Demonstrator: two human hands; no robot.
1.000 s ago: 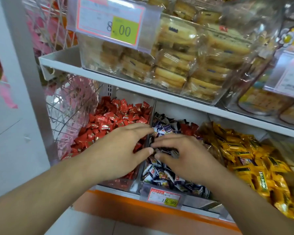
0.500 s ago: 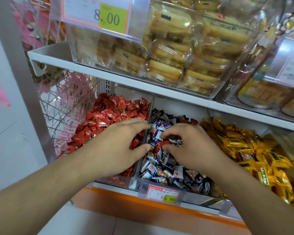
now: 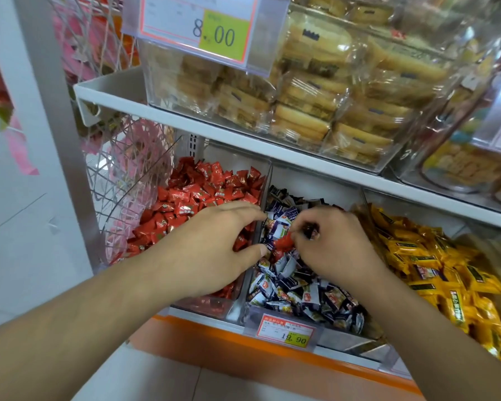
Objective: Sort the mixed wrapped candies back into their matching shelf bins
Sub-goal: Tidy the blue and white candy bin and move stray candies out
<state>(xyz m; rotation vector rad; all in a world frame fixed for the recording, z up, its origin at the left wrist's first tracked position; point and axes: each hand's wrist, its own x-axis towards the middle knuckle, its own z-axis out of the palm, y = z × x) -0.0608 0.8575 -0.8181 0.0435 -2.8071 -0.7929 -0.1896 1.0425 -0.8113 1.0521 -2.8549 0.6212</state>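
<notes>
Three clear bins sit side by side on the lower shelf: red candies (image 3: 203, 192), dark blue-and-white candies (image 3: 301, 287), yellow candies (image 3: 434, 270). A single red candy (image 3: 284, 243) lies among the dark ones in the middle bin. My left hand (image 3: 214, 250) hovers over the divider (image 3: 266, 180) between the red and middle bins, fingers fairly straight, thumb tip beside the red candy. My right hand (image 3: 336, 244) is in the middle bin with curled fingers; it pinches a dark-wrapped candy (image 3: 311, 230), fingertips next to the red one.
A white shelf edge (image 3: 243, 140) runs just above the bins and carries clear boxes of wrapped biscuits (image 3: 315, 91). A wire basket (image 3: 128, 175) hangs at the left end. Price tags (image 3: 287, 332) clip onto the middle bin's front.
The red candy has come into sight between my hands in the middle bin. My right fingers have curled tighter around a dark wrapper. My left hand stays over the divider.
</notes>
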